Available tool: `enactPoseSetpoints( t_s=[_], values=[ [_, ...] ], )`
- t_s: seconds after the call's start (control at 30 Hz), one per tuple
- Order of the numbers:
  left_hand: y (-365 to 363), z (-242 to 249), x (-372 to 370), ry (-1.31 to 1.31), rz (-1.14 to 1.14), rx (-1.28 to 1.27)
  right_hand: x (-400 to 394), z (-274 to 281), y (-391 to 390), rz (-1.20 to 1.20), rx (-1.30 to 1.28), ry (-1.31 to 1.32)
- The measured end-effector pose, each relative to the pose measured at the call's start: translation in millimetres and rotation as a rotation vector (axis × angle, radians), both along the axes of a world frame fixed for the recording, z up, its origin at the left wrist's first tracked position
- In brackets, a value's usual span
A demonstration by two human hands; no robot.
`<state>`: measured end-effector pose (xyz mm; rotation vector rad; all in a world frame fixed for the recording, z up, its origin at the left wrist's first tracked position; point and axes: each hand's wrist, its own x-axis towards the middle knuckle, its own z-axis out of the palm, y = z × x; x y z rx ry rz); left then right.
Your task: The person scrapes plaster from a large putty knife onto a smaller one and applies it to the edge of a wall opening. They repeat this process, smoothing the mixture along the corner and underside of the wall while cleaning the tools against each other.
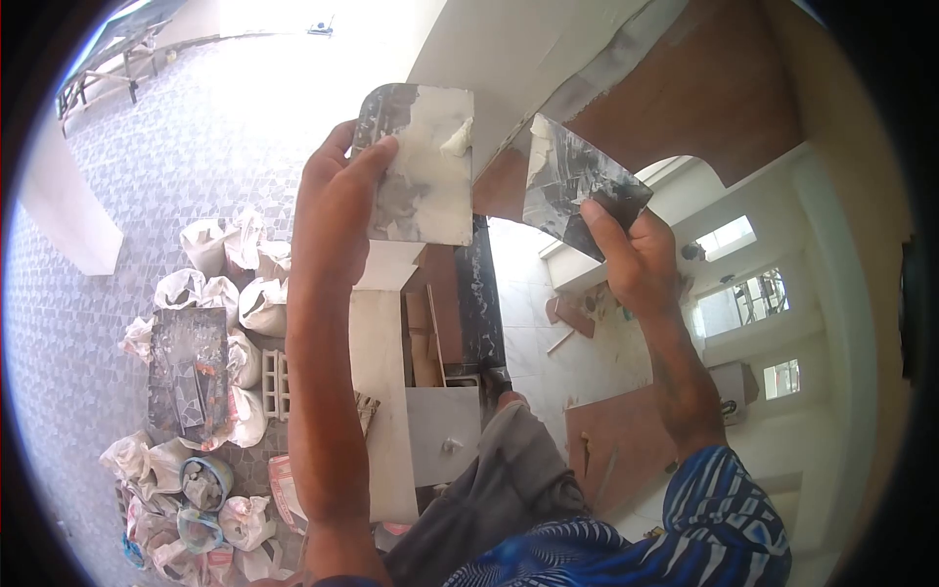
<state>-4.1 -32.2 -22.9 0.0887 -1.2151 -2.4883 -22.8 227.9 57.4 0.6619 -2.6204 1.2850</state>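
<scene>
Board (388, 106): gripped by the left hand (333, 201), thumb over its face, long axis running up and down the view.
Paste (423, 174): spread over much of the board, a raised lump (457, 140) at its right edge.
Blade (575, 176): just right of the board, not touching; long axis slants down to the right.
Right hand (641, 262): closed on the blade's lower right end, farther from the board than the blade's pale-smeared left edge.
Nearest to lump: the blade's left edge faces the board's lump side across a narrow gap.
</scene>
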Motion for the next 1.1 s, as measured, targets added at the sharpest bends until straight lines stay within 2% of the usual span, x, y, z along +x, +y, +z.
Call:
enactPoseSetpoints(
  t_s=[0.07, 0.1, 0.13, 0.2, 0.23, 0.33, 0.43, 0.67, 0.73, 0.77, 0.87, 1.0, 1.1],
  values=[
    [6, -1, -1, 0.066, -0.055, 0.051, 3, 1, -4, 0.053, 0.024, 0.134],
    [9, -1, -4, 0.07, -0.091, 0.095, 1, 0, -4, 0.09, 0.165, 0.272],
    [14, 0, -4, 0.07, -0.114, 0.132, -1, -3, -13, 0.182, 0.117, 0.352],
    [22, 4, -2, 0.071, -0.164, 0.207, -13, -11, -17, 0.404, 0.253, 0.742],
    [23, 2, -3, 0.056, -0.217, 0.171, -13, -13, -19, 0.472, 0.324, 0.8],
    [29, 7, 2, 0.067, -0.265, 0.234, -13, -28, -30, 0.474, 0.407, 1.026],
    [30, 11, 10, 0.03, -0.226, 0.214, -9, -37, -26, 0.439, 0.452, 1.087],
    [12, 2, 4, 0.086, -0.223, 0.27, -18, -34, 19, 0.426, 0.566, 0.875],
    [13, 21, 14, 0.072, -0.102, 0.173, -24, -30, 35, 0.397, 0.573, 0.777],
    [13, 24, 16, 0.092, -0.06, 0.123, -20, -23, 41, 0.311, 0.524, 0.635],
    [14, 18, 16, 0.098, 0.025, -0.092, -3, 14, 25, 0.221, 0.447, 0.539],
    [21, 21, 14, 0.069, -0.01, -0.202, 1, 51, 6, 0.349, 0.53, 0.557],
    [26, 19, 13, 0.081, -0.002, -0.231, -5, 56, -3, 0.411, 0.635, 0.623]
  ],
)
